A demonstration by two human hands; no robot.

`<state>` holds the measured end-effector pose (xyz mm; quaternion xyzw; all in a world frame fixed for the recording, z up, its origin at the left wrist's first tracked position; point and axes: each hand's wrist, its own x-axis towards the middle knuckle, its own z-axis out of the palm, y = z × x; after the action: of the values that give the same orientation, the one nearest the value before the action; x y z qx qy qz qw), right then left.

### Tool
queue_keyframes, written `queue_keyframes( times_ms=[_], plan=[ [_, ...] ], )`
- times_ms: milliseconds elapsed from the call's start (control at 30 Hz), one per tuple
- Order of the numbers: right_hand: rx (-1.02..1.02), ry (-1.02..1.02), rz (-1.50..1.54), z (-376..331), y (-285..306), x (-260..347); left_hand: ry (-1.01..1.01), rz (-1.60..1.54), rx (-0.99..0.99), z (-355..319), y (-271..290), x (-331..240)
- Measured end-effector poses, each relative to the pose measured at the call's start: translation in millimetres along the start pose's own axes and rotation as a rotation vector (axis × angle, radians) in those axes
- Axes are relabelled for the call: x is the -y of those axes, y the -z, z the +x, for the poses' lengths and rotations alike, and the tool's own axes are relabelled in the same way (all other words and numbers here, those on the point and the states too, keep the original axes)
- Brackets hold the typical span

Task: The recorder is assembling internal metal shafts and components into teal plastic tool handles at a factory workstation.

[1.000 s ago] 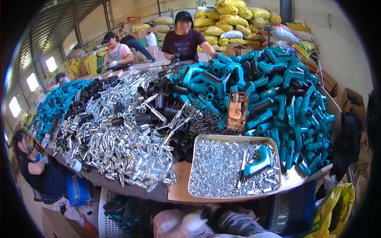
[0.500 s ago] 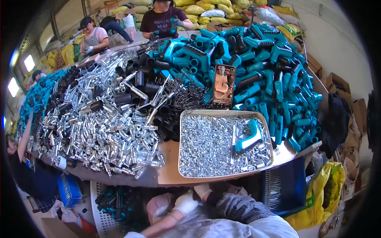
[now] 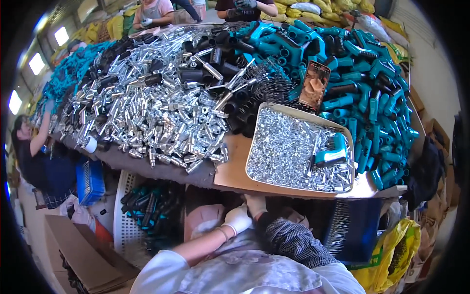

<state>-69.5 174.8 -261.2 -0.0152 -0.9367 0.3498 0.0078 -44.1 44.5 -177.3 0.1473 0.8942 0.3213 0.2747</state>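
Both my hands are low in front of me, in the shadow below the table's front edge, close to each other. The back of my left hand [image 3: 238,219] shows in a white glove; its fingers are too hidden to read. My right hand [image 3: 255,205], also in a pale glove, reaches up under the edge, and its fingers are out of sight. Whatever either hand may hold does not show. Above them on the table stands a cream tray [image 3: 250,177] of small silver metal parts, with a teal tool housing [image 3: 331,156] lying on them.
Silver metal fittings [image 3: 166,127] are heaped left, teal housings [image 3: 362,93] right. Dark springs [image 3: 276,83] and a lit phone [image 3: 314,86] lie between. Below are a white crate [image 3: 120,215], a blue bin [image 3: 360,230] and cardboard [image 3: 93,255]. Co-workers [image 3: 41,152] stand around the table.
My view has tilted down and turned left, so the table sits higher and further right in it. My hands stay close together below the edge.
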Motion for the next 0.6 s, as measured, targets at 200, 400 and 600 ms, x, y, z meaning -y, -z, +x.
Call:
queue_keyframes(
  times_ms=[200,400,600],
  plan=[
    [-0.167,0.045,0.001,-17,-9,7,0.061,0.05,-0.029,-8,-13,4],
    [-0.005,0.047,-0.222,-5,-12,-12,0.058,0.021,-0.027,0,-8,3],
    [0.19,-0.15,0.38,-6,20,11,-0.087,-0.002,0.11,11,-26,38]
  ],
)
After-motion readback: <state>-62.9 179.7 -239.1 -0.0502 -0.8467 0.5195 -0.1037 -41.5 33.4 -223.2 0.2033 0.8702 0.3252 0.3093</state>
